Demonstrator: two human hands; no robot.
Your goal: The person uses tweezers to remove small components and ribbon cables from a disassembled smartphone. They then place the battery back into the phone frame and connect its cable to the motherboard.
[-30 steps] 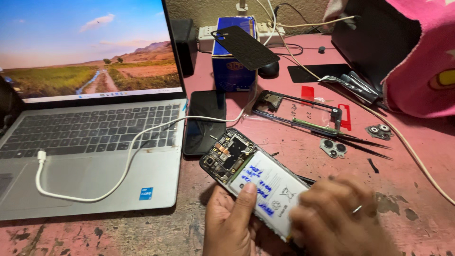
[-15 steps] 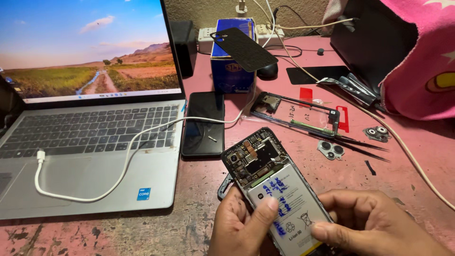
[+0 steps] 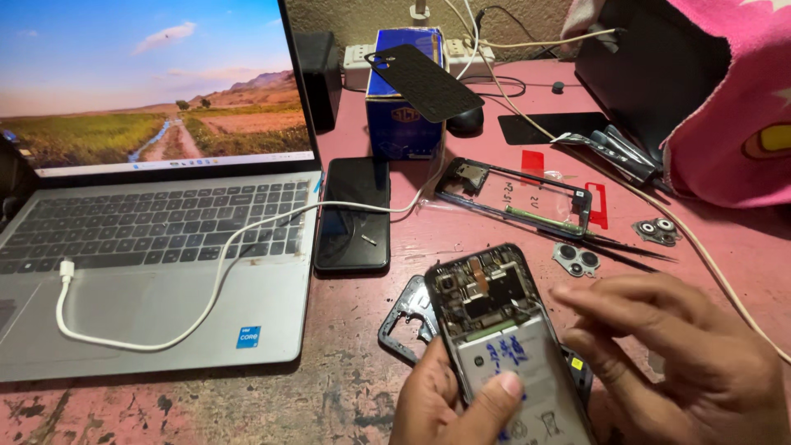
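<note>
My left hand [image 3: 457, 404] grips an opened smartphone [image 3: 503, 330] from below, thumb lying across its white battery; the circuit board shows at its upper end. My right hand [image 3: 676, 354] hovers just right of the phone with fingers spread and pointing left, holding nothing that I can see. A dark plastic cover piece [image 3: 405, 317] lies on the pink table under the phone's left side.
An open laptop [image 3: 156, 247] with a white cable [image 3: 206, 280] fills the left. A black phone [image 3: 354, 214] lies beside it. Farther back sit a phone frame [image 3: 515, 198], a blue box [image 3: 404, 115] topped by a black back cover, tweezers, camera lens pieces [image 3: 577, 259] and a pink cloth [image 3: 733, 107].
The opened phone has turned from a diagonal tilt to more upright and moved right. My right hand has lifted off the phone's lower end and now hovers beside it.
</note>
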